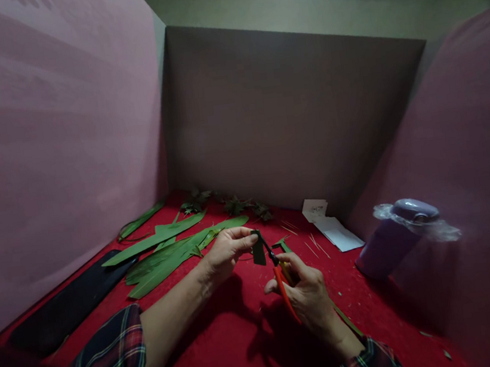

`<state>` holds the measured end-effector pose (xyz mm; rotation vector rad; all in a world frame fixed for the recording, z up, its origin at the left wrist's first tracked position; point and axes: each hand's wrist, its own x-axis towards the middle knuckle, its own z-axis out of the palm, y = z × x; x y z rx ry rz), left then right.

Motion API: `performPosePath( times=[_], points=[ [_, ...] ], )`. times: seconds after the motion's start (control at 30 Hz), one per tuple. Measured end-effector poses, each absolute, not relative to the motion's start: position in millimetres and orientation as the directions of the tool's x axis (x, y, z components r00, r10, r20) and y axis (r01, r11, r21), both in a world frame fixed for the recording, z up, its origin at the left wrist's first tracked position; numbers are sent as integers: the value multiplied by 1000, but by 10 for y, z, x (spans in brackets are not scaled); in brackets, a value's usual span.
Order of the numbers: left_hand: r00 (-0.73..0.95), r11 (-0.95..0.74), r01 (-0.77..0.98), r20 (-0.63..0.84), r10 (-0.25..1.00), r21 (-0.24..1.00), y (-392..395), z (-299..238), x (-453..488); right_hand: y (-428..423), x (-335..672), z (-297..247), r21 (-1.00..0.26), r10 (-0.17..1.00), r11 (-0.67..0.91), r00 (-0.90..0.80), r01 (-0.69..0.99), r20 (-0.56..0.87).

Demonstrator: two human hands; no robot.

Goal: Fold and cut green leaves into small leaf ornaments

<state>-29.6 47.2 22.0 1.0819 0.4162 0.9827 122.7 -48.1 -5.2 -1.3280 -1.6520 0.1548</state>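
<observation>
My left hand (234,246) pinches a short strip of dark green leaf (258,253) between thumb and fingertips, above the red cloth. In my right hand (307,292) are scissors (280,284) with orange-red and yellow handles, their dark blades reaching up to the strip's right edge. Whether the blades are closed on the leaf I cannot tell. Long green leaves (177,255) lie overlapping on the cloth left of my left hand. Just beyond the scissors is a narrow folded leaf piece (283,246), partly hidden by my right hand.
Thin wooden sticks (319,246) lie by white paper (339,232) at the back right. A purple bottle (384,246) with clear plastic around its top stands near the right panel. Small leafy sprigs (234,205) line the back. A black flat case (69,303) lies left.
</observation>
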Motion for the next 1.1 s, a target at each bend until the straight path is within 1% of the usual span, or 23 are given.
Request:
performPosePath(
  times=[0.3,0.5,0.63,0.8,0.87,0.93,1.0,1.03,1.1],
  points=[
    [535,97,-455,184,825,885,475,202,-294,-488,1222,-45,-655,828,389,67,648,557],
    [539,99,-458,188,821,883,476,210,-298,-500,1218,-29,-622,812,379,76,685,579],
    [539,99,-458,188,821,883,483,199,-296,-500,1212,-41,-625,814,361,92,692,573],
    [533,102,-446,172,829,889,482,207,-293,-495,1213,-15,-694,835,353,124,627,536],
    [517,109,-442,154,842,891,487,212,-299,-476,1233,-19,-704,844,318,149,635,515],
    [498,118,-443,135,857,889,500,215,-307,-450,1262,-49,-658,856,247,159,711,492],
    [478,121,-450,124,869,885,518,215,-313,-429,1283,-94,-555,874,195,113,809,472],
    [467,121,-453,120,876,883,527,217,-314,-425,1286,-116,-496,882,201,65,845,467],
    [436,118,-453,104,894,884,542,225,-315,-435,1272,-141,-397,881,260,-47,880,471]
  ],
)
